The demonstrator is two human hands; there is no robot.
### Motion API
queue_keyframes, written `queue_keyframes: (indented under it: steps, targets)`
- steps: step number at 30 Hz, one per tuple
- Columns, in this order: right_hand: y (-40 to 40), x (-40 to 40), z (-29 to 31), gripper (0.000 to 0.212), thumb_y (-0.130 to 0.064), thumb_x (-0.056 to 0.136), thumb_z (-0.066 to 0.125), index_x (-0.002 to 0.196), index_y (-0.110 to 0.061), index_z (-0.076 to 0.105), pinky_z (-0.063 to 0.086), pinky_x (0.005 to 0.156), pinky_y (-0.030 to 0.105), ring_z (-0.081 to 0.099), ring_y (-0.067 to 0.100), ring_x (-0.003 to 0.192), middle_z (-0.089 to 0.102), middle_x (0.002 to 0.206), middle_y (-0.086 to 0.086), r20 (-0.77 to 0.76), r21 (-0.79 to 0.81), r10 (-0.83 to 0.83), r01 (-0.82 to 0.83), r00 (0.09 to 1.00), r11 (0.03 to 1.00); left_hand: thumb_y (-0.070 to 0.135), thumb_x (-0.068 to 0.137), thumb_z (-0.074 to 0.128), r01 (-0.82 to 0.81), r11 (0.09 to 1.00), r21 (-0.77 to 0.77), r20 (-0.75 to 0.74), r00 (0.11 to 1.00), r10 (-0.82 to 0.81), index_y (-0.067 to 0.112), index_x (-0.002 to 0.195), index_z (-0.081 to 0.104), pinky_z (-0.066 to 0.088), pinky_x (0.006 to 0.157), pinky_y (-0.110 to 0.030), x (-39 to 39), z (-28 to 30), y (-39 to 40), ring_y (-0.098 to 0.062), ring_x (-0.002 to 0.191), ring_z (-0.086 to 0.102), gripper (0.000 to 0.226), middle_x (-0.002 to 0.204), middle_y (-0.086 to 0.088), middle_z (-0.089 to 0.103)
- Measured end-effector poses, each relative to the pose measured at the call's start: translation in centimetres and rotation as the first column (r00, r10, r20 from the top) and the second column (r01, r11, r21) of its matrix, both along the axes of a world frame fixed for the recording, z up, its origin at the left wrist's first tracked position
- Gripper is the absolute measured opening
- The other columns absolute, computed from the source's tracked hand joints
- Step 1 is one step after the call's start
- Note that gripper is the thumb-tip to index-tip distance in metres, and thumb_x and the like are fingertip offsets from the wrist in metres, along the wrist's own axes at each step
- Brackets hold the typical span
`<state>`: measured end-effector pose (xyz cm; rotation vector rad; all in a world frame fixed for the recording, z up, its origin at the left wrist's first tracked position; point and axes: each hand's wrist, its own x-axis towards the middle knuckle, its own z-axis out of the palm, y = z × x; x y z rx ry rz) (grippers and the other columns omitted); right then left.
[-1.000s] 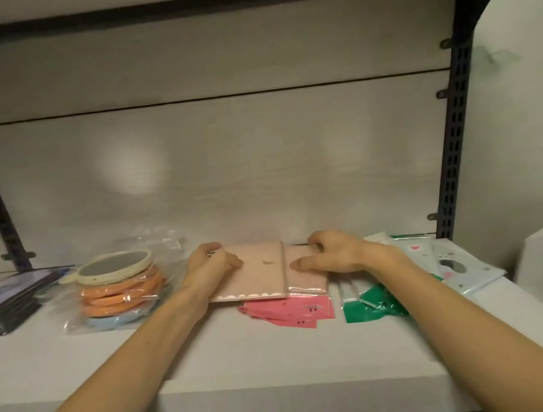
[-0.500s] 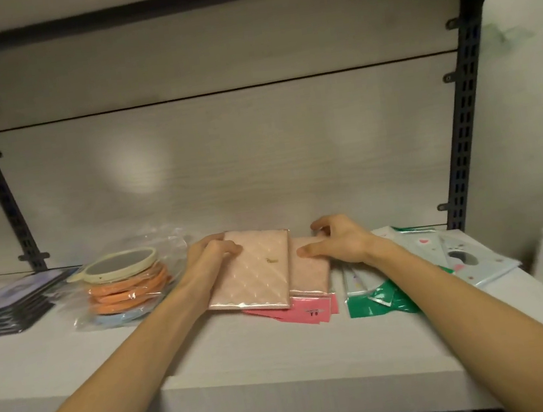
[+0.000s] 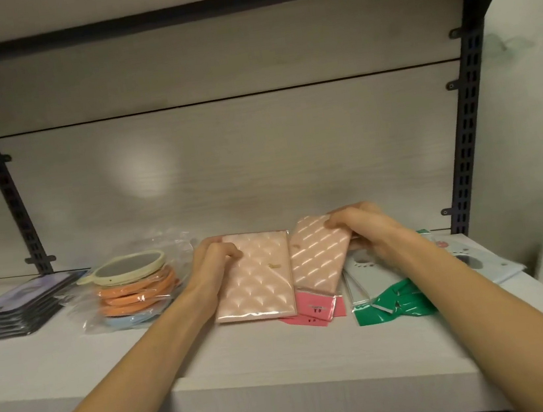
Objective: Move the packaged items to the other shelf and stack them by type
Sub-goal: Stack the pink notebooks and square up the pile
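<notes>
Left hand [image 3: 215, 265]: grips left quilted pink plastic-wrapped packet [image 3: 255, 277], flat on white shelf [image 3: 248, 357] | Right hand [image 3: 363, 231]: grips right quilted pink packet [image 3: 315, 259], tilted over flat red packets [image 3: 314, 307]

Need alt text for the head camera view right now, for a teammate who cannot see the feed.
Two bare hands each hold a pink quilted packet above a white shelf: the left hand grips the larger packet, the right hand the tilted smaller packet. Pink sachets and green packets lie beneath; stacked round mirrors sit to the left.
</notes>
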<state>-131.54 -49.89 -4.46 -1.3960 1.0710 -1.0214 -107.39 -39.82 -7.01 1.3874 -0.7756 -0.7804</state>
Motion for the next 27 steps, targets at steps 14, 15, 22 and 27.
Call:
queue_keyframes:
  steps: [14, 15, 22, 27]
  targets:
    - [0.8, -1.4, 2.0, 0.038, -0.001, 0.084, 0.063, 0.120, -0.011, 0.062, 0.055, 0.065, 0.029, 0.064, 0.017, 0.079, 0.068, 0.094, 0.005, 0.434, -0.061, -0.277, 0.334, 0.857, 0.940, 0.013, 0.076, 0.060, -0.041, 0.995, 0.091, 0.104, 0.994, 0.031, 0.007, 0.116, 0.055, 0.050, 0.064, -0.033, -0.2, -1.0, 0.1, -0.032, 0.083, 0.064, 0.041, 0.103, -0.021, 0.065]
    - [0.9, -1.3, 2.1, 0.039, 0.000, 0.085, 0.061, 0.121, -0.013, 0.061, 0.056, 0.067, 0.030, 0.065, 0.016, 0.079, 0.069, 0.094, 0.005, 0.456, -0.053, -0.257, 0.314, 0.852, 0.948, 0.014, 0.076, 0.061, -0.033, 0.995, 0.099, 0.111, 0.994, 0.022, 0.008, 0.116, 0.055, 0.051, 0.065, -0.034, -0.3, -1.0, 0.2, -0.032, 0.083, 0.064, 0.040, 0.103, -0.021, 0.066]
    - [1.2, 1.0, 0.6, 0.042, 0.007, 0.087, 0.054, 0.127, -0.002, 0.060, 0.058, 0.059, 0.030, 0.067, 0.021, 0.079, 0.069, 0.091, 0.010, 0.490, 0.047, -0.129, 0.121, 0.862, 0.992, 0.023, 0.070, 0.065, 0.047, 0.994, 0.102, 0.048, 0.997, -0.052, 0.009, 0.114, 0.062, 0.052, 0.066, -0.032, -0.9, -0.5, 0.6, -0.031, 0.074, 0.068, 0.047, 0.095, -0.018, 0.071]
    - [1.6, 2.7, -0.8, 0.049, 0.011, 0.086, 0.053, 0.133, -0.002, 0.049, 0.059, 0.072, 0.037, 0.068, 0.029, 0.091, 0.067, 0.109, 0.018, 0.338, 0.076, -0.093, 0.072, 0.936, 0.995, 0.031, 0.070, 0.077, 0.097, 0.995, 0.035, 0.050, 0.994, -0.099, 0.006, 0.110, 0.066, 0.055, 0.069, -0.031, -1.4, -0.1, 0.7, -0.028, 0.075, 0.072, 0.049, 0.096, -0.017, 0.075]
